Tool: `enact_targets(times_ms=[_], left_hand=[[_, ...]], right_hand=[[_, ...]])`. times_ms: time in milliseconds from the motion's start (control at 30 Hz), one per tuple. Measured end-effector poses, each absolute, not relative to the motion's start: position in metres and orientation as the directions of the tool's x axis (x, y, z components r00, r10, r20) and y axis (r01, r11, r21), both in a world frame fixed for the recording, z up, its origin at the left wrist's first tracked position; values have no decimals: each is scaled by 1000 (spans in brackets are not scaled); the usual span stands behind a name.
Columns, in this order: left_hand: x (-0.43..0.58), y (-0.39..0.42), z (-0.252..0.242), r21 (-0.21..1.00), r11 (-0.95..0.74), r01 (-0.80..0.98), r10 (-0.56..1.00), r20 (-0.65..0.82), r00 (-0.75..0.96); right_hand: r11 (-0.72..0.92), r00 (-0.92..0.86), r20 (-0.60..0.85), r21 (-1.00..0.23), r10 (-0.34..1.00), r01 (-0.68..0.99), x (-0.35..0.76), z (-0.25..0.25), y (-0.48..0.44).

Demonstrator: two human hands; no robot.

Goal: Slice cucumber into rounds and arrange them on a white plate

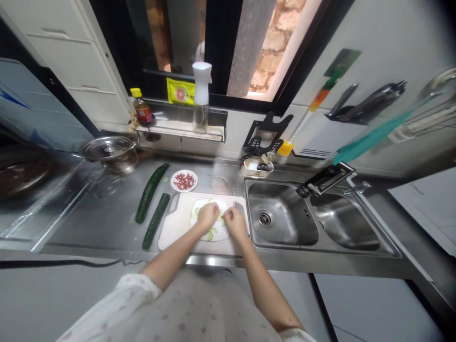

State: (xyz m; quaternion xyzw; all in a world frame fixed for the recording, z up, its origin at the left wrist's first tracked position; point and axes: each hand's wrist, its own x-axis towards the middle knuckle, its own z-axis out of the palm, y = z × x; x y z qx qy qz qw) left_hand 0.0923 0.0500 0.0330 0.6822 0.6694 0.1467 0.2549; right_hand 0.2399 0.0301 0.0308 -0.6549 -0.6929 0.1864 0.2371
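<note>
A white plate (221, 233) lies on a pale cutting board (176, 228), with thin green-edged cucumber slices (210, 234) set around it. Over the left part of the plate is my left hand (208, 214), its fingers curled closed; whatever they hold is hidden. My right hand (235, 222) is closed in a pinch at the plate's right side, with a pale green cucumber slice (222, 213) at its fingertips. The two hands are close together but apart. A knife blade (238, 206) seems to lie partly behind my right hand.
Two whole cucumbers (152, 192) lie left of the board. Behind it stands a small plate of chopped red pieces (184, 181). To the right is a double sink (281, 213) with a black faucet (324, 180). A lidded steel pot (112, 152) stands back left.
</note>
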Motion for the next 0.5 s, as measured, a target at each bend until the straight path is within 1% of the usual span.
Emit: enact_targets(times_ms=[133, 200, 300, 400, 500], left_hand=[[65, 72, 29, 593, 104, 798, 991, -125, -36], [47, 88, 26, 598, 180, 781, 984, -124, -132], [22, 115, 23, 585, 247, 773, 968, -105, -230], [7, 138, 21, 543, 277, 792, 959, -112, -259], [2, 156, 17, 492, 255, 832, 967, -122, -224]], right_hand=[[96, -12, 136, -625, 991, 775, 245, 40, 24], [101, -10, 142, -646, 990, 757, 246, 44, 20], [106, -14, 143, -665, 990, 739, 245, 48, 15], [113, -18, 145, -677, 989, 727, 242, 51, 11], [108, -18, 136, -690, 991, 716, 239, 54, 8]])
